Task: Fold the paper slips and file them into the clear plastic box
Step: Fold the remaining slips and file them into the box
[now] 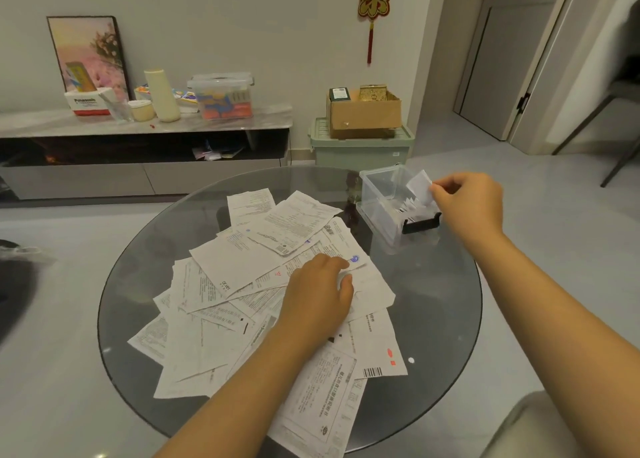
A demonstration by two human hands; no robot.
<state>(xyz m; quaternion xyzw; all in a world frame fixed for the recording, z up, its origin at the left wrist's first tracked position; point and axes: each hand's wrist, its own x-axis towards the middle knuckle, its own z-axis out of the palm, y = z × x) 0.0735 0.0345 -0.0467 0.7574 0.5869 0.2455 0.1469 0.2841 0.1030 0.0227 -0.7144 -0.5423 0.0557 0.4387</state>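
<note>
A heap of white printed paper slips [242,284] covers the middle of a round glass table [433,301]. My left hand [320,296] rests on the heap, fingers curled against a slip near its right side. A clear plastic box [381,204] with a black latch stands at the table's far right and holds several folded slips. My right hand [467,203] pinches a small folded slip [420,185] over the box's open top.
Beyond the table stand a low TV console [138,145] with jars and a lidded container, and a green bin [360,149] with a cardboard box on it. A chair [616,111] is at the far right, a cushion [540,430] at the near right.
</note>
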